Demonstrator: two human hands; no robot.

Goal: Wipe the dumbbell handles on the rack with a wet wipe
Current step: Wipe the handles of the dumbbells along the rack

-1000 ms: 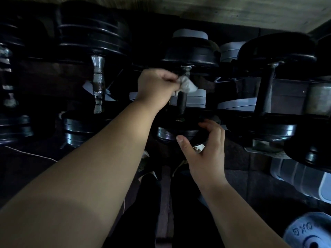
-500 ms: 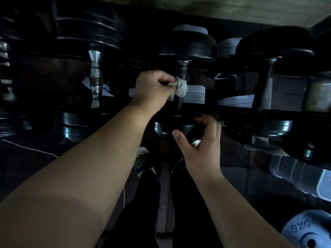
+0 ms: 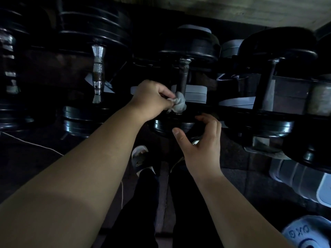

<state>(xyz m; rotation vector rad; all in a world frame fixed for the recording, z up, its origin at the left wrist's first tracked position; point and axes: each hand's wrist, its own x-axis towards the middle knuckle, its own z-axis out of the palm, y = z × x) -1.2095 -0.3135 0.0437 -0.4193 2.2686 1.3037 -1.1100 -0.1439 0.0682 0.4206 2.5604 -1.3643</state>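
Observation:
Black dumbbells lie in a row on a dark rack. My left hand (image 3: 152, 98) pinches a crumpled grey wet wipe (image 3: 179, 104) against the near end of the middle dumbbell's handle (image 3: 183, 76), right above its near weight plate (image 3: 172, 125). My right hand (image 3: 202, 142) hovers just in front of that plate with fingers loosely curved and thumb out, holding nothing. A chrome handle (image 3: 98, 72) belongs to the dumbbell on the left, and a dark handle (image 3: 267, 81) to the one on the right.
Grey weight plates (image 3: 195, 93) lie on a lower level behind the rack. A light plate marked with letters (image 3: 308, 233) lies on the floor at the lower right. My dark-trousered legs and a sandal (image 3: 141, 161) are below. A thin white cord (image 3: 32, 144) crosses the floor at left.
My left hand has slid the wipe down the middle handle, from near the far plate to the near plate. My right hand has barely moved.

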